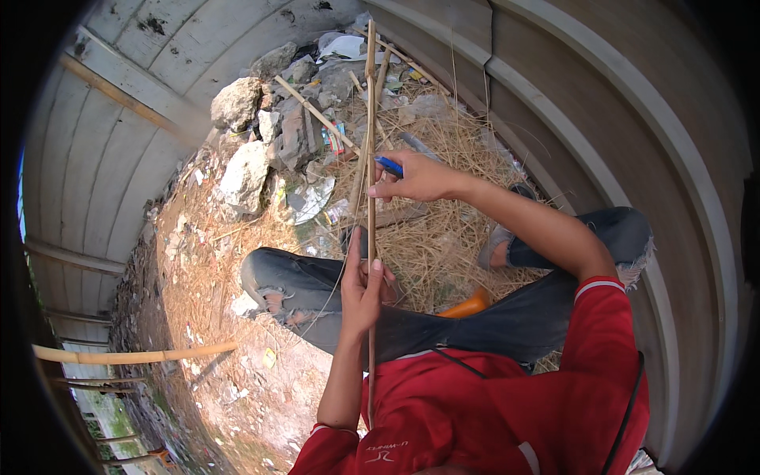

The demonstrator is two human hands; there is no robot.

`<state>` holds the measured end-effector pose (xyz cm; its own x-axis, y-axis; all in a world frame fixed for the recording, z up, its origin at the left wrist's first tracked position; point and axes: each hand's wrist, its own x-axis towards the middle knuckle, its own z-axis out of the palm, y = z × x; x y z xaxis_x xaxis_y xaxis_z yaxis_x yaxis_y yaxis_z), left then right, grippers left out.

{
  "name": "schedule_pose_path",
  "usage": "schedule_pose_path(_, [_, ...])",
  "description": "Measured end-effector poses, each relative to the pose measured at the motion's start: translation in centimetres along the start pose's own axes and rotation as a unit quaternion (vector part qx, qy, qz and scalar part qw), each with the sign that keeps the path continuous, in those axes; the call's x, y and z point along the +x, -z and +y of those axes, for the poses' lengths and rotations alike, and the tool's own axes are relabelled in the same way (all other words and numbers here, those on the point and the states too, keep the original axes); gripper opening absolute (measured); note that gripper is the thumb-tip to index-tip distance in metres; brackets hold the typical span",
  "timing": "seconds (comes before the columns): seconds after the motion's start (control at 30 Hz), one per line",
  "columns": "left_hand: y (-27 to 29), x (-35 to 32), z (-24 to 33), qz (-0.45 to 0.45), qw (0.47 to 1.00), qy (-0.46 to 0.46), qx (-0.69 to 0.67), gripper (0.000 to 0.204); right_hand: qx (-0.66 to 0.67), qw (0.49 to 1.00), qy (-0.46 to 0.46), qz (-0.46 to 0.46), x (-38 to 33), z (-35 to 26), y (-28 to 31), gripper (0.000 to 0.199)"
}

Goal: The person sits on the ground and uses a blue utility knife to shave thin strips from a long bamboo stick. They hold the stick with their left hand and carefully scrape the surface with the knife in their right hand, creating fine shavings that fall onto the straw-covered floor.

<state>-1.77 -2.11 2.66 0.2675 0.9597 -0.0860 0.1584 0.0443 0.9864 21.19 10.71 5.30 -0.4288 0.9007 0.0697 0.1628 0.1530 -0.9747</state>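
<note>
Down on the straw-strewn ground [443,237], between a pale plank wall [134,142] and a brown one [633,111], a person sits cross-legged with a long thin bamboo strip [370,127] held upright in front of the chest. The left hand [362,291] has its grip closed around the strip low down, fingers wrapped over it and thumb pointing up along its side. The right hand [416,179] is higher up, its grip pinched shut on a small blue-handled tool [389,165] whose tip rests against the strip. The strip itself is slender, tan and straight, running from below the left hand near the red shirt [483,412] up past both hands to the rubble beyond.

The left forearm rises nearly vertical from the lower edge of the view; the right arm reaches out from the shoulder, bent at the elbow, crossing over the knee in torn dark jeans [554,293]. An orange object [469,305] shows in the lap, partly hidden. Ahead lies a heap of grey rocks [245,170] mixed with scraps of litter and more bamboo sticks [317,113]. A thicker bamboo pole [134,355] lies crosswise at the left.
</note>
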Motion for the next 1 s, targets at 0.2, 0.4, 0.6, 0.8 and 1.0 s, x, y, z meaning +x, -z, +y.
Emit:
schedule_pose_path(0.2, [0.3,2.5,0.4,0.031,0.998,-0.026,0.038,0.067,-0.324,0.944,0.055,0.033,-1.4,-0.4,-0.3,0.024])
schedule_pose_path(0.4, [0.3,3.2,-1.5,0.059,0.98,-0.089,0.167,0.067,-0.463,0.885,0.019,0.048,-2.4,-0.8,-3.4,0.019])
schedule_pose_path(0.6, [0.0,3.0,-1.0,0.038,0.92,-0.121,0.371,0.069,-0.549,0.83,0.003,0.101,-1.8,2.2,-3.5,0.015])
schedule_pose_path(0.8, [0.3,1.0,-3.3,0.01,0.858,-0.132,0.497,0.065,-0.569,0.792,-0.12,0.186,0.7,5.7,4.6,0.016])
schedule_pose_path(1.0, [1.0,-0.6,-3.9,-0.058,0.847,-0.142,0.51,0.055,-0.567,0.767,-0.148,0.261,0.5,10.8,10.0,0.018])
